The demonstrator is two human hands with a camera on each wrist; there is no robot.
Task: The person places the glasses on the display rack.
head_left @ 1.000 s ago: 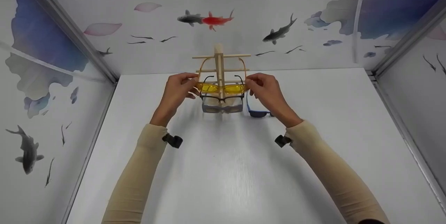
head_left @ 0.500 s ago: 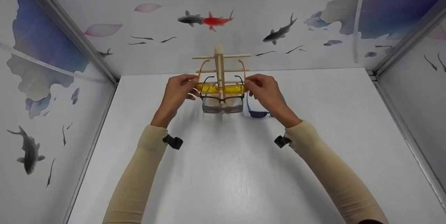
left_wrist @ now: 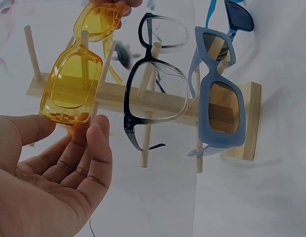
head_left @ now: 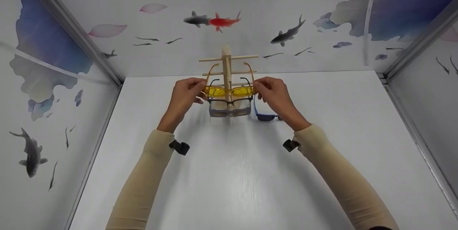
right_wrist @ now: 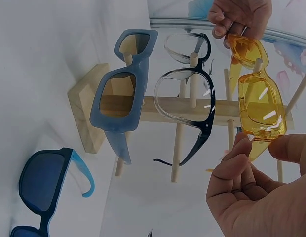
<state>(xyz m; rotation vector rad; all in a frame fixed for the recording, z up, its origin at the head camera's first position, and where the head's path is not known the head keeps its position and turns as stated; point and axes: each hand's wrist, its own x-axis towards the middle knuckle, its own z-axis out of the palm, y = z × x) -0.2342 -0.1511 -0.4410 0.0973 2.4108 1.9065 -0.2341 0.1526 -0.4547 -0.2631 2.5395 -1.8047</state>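
Just now dipped the temple tips of the yellow glasses [right_wrist: 262, 104] slightly, to beneath the top rod [head_left: 247, 57] of the wooden stand [head_left: 226, 65] in the head view, keeping the lenses nearly still. Pinched one end of the frame with the left hand [head_left: 183, 94] and the other with the right hand [head_left: 274, 92], closing thumb and fingers on each corner. Held the bridge at the second peg [right_wrist: 258, 63] from the top, above the black-and-clear glasses [right_wrist: 211, 96] and grey-blue sunglasses [right_wrist: 141, 85] hung lower. Could not tell whether the peg bore any weight. Read the dip as fine positioning, with neither grip released yet. Left the blue sunglasses [right_wrist: 42, 180] lying on the worktop [head_left: 229, 172], near the stand.
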